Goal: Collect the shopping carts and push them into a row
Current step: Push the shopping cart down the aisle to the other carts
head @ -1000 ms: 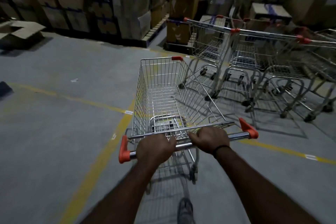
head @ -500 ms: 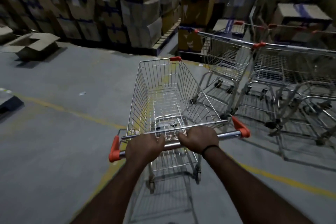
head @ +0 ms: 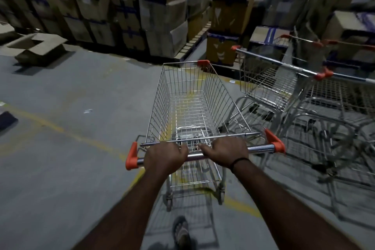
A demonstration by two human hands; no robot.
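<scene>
A dim warehouse floor (head: 60,168): both hands — left hand (head: 165,157), right hand (head: 225,152) — grip the cart (head: 188,107) handle; parked carts (head: 294,91) stand just right — joining them remains.

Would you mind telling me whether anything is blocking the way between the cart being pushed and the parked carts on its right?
Nothing visible does. The left hand and right hand grip the handle, and only bare floor lies between the cart and the nearest parked cart on its right.

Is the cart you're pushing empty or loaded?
Empty: the cart holds nothing; only bare wire mesh shows in its basket.
</scene>
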